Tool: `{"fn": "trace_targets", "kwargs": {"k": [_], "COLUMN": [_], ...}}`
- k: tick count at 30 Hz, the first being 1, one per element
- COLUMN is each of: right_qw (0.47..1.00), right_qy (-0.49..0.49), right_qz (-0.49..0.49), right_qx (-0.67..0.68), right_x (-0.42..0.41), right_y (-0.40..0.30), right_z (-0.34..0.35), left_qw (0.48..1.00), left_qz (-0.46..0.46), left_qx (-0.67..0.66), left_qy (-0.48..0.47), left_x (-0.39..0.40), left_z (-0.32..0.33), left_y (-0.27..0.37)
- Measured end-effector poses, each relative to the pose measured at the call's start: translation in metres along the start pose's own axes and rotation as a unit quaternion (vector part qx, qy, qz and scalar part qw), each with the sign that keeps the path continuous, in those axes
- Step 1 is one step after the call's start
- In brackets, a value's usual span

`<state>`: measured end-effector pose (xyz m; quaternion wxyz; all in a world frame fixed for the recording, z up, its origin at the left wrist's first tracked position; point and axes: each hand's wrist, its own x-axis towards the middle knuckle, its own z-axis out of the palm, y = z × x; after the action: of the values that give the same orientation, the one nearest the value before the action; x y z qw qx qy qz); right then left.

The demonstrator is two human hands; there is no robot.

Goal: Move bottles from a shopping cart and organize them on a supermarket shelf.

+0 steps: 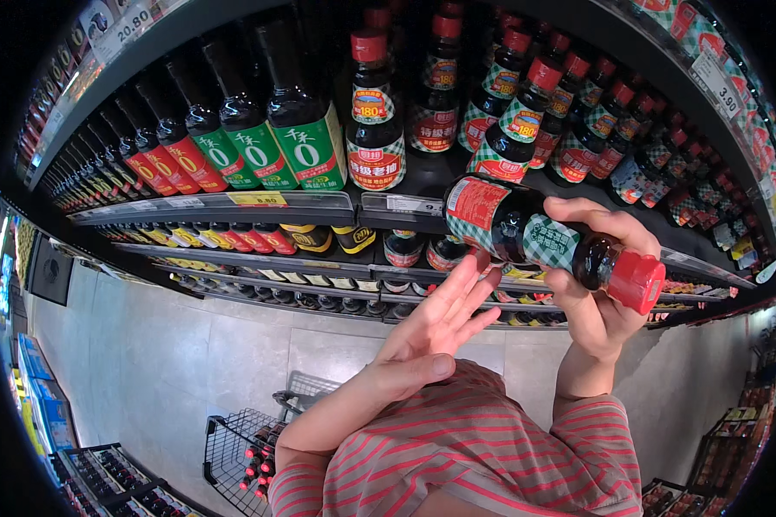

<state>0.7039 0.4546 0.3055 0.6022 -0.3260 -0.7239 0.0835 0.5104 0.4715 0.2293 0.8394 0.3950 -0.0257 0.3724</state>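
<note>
My right hand (598,291) grips a bottle of dark sauce (506,221) around its neck and shoulder. The bottle lies tilted almost level, its red cap (637,284) to the right and its base towards the shelf. A red label and green checked labels wrap its sides. Below the base, my left hand (436,323) is open with the palm up and the fingers apart. Its fingertips reach the underside of the bottle; whether they touch it cannot be told. Right behind stand red-capped sauce bottles (376,116) of similar look, in rows on the shelf (427,169).
Green-labelled bottles (307,145) line the shelf to the left, behind a price rail (213,210). Lower shelves (317,274) hold more bottles. A wire shopping cart (229,446) with several red-capped bottles (257,459) stands on the tiled floor (168,349) at lower left. Another display (113,481) lies behind it.
</note>
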Motion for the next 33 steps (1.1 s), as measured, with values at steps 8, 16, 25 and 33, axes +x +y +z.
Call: {"fn": "trace_targets", "kwargs": {"k": [8,16,25,33], "right_qw": [0.999,0.993,0.983,0.962], "right_qy": [0.023,-0.045,-0.044,-0.09], "right_qz": [0.01,0.084,0.109,0.208], "right_qx": [0.023,-0.072,-0.139,-0.152], "right_x": [0.001,0.057,0.088,0.103], "right_y": [0.001,0.016,0.056,0.079], "right_z": [0.011,0.022,0.041,0.044], "left_qw": [1.0,0.996,0.993,0.99], "left_qz": [0.024,0.08,0.114,0.122], "left_qx": [-0.013,0.018,-0.024,-0.053], "left_qy": [0.002,0.038,0.029,0.038], "left_x": [-0.004,0.025,0.041,0.043], "left_z": [-0.004,-0.022,-0.04,-0.051], "left_y": [-0.002,0.012,0.007,0.007]}}
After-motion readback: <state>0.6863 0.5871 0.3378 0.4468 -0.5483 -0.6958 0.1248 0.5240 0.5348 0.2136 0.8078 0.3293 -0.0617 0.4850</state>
